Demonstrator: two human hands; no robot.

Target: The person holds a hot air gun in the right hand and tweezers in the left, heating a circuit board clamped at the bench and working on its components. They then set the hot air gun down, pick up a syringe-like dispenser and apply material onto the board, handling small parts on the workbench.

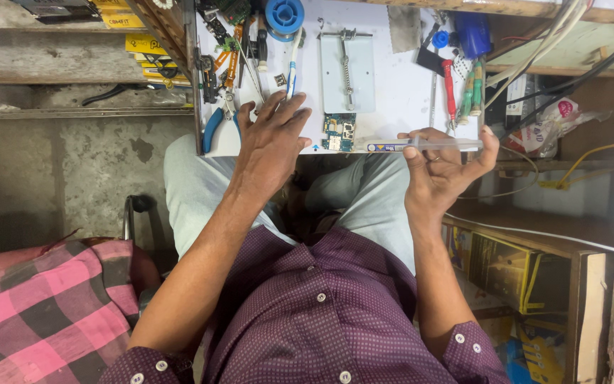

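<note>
An electronics repair workshop; screwdrivers (450, 89), pliers (216, 124) and a circuit board (340, 132) crowd the white bench (399, 99).

Head camera looking down (close overhead).

Right hand (440, 171) holds a syringe (428, 146); left hand (271, 142) rests on the worktable (399, 92).

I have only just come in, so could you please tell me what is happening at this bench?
A seated person works at a small white worktop. The right hand holds a clear plastic syringe level, its tip pointing toward a small blue-green circuit board near the front edge. The left hand lies flat beside the board, near blue-handled pliers.
</note>
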